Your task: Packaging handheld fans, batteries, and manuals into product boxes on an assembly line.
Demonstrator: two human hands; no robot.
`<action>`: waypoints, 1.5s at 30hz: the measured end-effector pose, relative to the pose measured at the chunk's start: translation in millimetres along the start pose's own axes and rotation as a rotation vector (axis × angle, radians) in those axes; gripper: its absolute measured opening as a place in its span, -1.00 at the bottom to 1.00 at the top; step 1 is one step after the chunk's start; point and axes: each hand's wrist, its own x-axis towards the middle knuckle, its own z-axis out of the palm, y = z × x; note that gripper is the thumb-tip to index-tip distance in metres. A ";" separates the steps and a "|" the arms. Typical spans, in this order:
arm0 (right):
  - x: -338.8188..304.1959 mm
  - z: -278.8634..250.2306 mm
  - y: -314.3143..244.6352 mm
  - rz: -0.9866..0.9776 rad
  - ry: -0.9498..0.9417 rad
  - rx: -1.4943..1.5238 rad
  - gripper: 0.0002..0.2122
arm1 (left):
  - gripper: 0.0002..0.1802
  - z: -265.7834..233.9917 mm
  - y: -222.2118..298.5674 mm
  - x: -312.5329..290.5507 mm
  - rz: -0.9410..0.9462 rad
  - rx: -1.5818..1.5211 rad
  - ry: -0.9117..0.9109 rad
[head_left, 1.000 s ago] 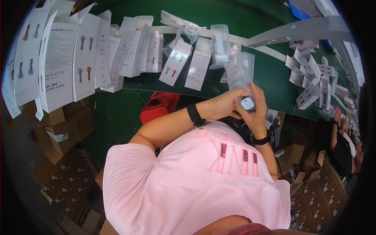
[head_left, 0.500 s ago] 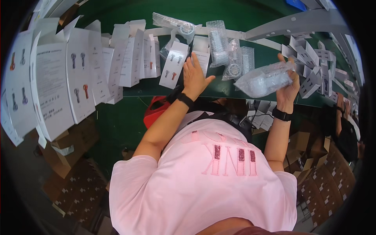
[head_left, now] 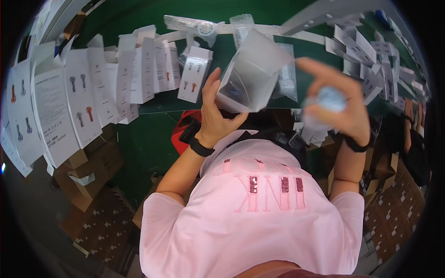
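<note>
My left hand (head_left: 215,113) is wrapped round the lower left side of a white cardboard box (head_left: 248,76). The box is tilted, and its open end faces me, showing the hollow inside. To its right, my right hand (head_left: 345,102) is closed on a bubble-wrapped package (head_left: 330,99), seen end-on and smeared by motion; hand and package are apart from the box. Just left of the held box stands a white printed box (head_left: 194,74). Behind and beside it lie more wrapped pieces: a bubble-wrapped fan (head_left: 204,28), a wrapped piece (head_left: 242,25) and a flat bubble-wrap packet (head_left: 288,76).
A row of open white boxes (head_left: 83,88) lines the table's left side. White boxes (head_left: 366,55) are heaped at the right. A grey metal frame (head_left: 324,21) arches over the back. Brown cartons (head_left: 92,171) stand below. Another person's arm (head_left: 409,125) shows at far right.
My left hand has taken up a white box and tipped its open end toward me. My right hand has turned the wrapped package end-on and moved slightly lower.
</note>
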 end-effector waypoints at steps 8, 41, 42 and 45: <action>-46.0 3.1 29.6 0.271 -0.222 0.191 -0.82 | 0.05 53.4 25.7 56.8 -0.308 -0.621 -0.496; -83.8 -70.6 55.6 0.116 1.067 1.172 -0.74 | -0.45 154.0 85.2 47.0 -0.069 -0.224 -0.404; -86.4 -62.2 55.5 0.176 1.046 0.988 -0.77 | -0.45 142.0 87.1 48.3 -0.075 -0.224 -0.398; -87.0 -50.7 41.0 0.361 0.846 0.717 -0.84 | -0.47 111.9 85.3 50.2 -0.362 -0.459 -0.231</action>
